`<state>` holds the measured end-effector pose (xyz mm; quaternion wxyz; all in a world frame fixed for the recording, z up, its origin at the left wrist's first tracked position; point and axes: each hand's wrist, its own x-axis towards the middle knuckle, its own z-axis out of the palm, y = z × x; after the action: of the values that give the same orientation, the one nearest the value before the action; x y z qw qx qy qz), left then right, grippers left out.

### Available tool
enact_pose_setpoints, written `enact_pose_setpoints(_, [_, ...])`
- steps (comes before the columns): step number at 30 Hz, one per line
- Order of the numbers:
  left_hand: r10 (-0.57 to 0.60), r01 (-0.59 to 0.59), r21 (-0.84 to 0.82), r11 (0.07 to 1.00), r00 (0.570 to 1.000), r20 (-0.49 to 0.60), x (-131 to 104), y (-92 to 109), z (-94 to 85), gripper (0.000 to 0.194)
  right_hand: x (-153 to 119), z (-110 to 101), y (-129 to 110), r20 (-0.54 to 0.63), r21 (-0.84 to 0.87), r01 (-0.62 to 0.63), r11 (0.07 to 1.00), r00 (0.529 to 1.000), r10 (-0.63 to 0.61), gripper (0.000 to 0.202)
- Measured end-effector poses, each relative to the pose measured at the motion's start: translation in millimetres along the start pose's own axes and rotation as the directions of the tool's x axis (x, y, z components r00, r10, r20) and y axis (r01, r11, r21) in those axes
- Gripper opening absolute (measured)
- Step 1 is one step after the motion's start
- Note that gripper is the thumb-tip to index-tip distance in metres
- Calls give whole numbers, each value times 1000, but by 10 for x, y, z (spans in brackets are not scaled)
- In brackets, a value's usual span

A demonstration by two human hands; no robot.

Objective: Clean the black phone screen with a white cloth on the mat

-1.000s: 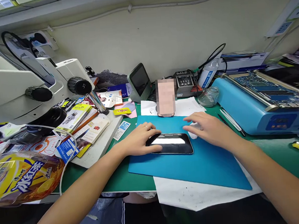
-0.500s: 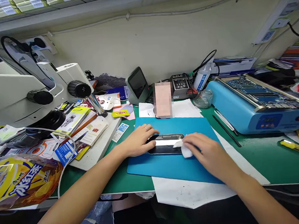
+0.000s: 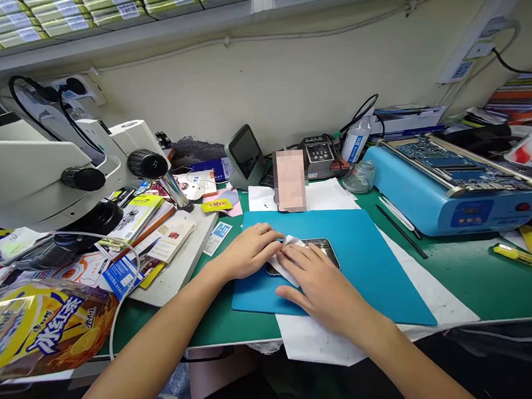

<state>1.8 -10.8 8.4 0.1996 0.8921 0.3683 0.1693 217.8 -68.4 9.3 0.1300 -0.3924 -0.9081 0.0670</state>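
A dark phone-shaped panel (image 3: 330,254) lies flat on the blue mat (image 3: 346,297), mostly covered by my hands. My right hand (image 3: 314,275) presses a white wipe (image 3: 289,272) down on the panel with its fingers stretched out over it. At the panel's left end my left hand (image 3: 251,249) rests with bent fingers, its fingertips touching the edge of the wipe. How firmly it grips the panel is hidden. White paper (image 3: 326,347) sticks out from under the mat at the front.
A microscope (image 3: 82,176) stands at the left over booklets, behind a drink package (image 3: 47,327). A blue machine (image 3: 452,192) with circuit boards is at the right, near a black stick (image 3: 401,231). A small screen (image 3: 245,155) and a blurred upright object (image 3: 291,181) stand behind the mat.
My right hand has moved left along the panel with the wipe, and its fingers have gone from pinching to spread flat. The two hands now meet.
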Motion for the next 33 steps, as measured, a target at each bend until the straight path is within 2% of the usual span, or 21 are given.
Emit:
enact_pose_setpoints(5, [-21, 21, -29, 999, 1000, 9, -17, -43, -3, 59, -356, -38, 232, 81, -80, -77, 994, 993, 84, 67])
enact_pose_setpoints(9, [-16, 17, -51, 999, 1000, 21, -18, -63, 0, 82, -557, 13, 345, 70, -189, -152, 970, 983, 168, 79])
enact_pose_setpoints(13, [14, -14, -88, 996, 1000, -3, -15, -64, 16, 93, -365, 161, 71, 35, -247, -199, 949, 976, 213, 94])
enact_pose_setpoints(16, [27, -30, -96, 995, 999, -27, -15, -61, 25, 95, -86, 211, -252, 56, -184, -210, 960, 973, 223, 104])
enact_pose_setpoints(18, [30, -33, -94, 995, 999, -31, -19, -62, 25, 94, 51, 189, -407, 85, -109, -163, 981, 981, 173, 99])
enact_pose_setpoints(20, [28, -30, -91, 995, 999, -20, -25, -66, 22, 92, 97, 140, -459, 114, -48, -123, 991, 985, 128, 92])
enact_pose_setpoints(22, [31, -32, -86, 996, 999, -5, -30, -72, 18, 92, 44, 82, -397, 154, -21, -98, 995, 983, 100, 85])
enact_pose_setpoints(25, [31, -31, -83, 996, 1000, 1, -33, -77, 14, 95, -175, 10, -143, 192, -64, -109, 992, 974, 119, 80])
enact_pose_setpoints(29, [18, -17, -83, 996, 1000, 13, -21, -73, 6, 96, -476, 5, 199, 122, -178, -179, 968, 972, 202, 75])
enact_pose_setpoints(31, [21, -20, -82, 996, 1000, 10, -13, -68, 2, 96, -519, 70, 234, 60, -233, -183, 955, 978, 201, 77])
enact_pose_setpoints(33, [24, -24, -81, 996, 1000, 6, -9, -64, 1, 97, -458, 172, 144, -9, -292, -186, 938, 981, 192, 84])
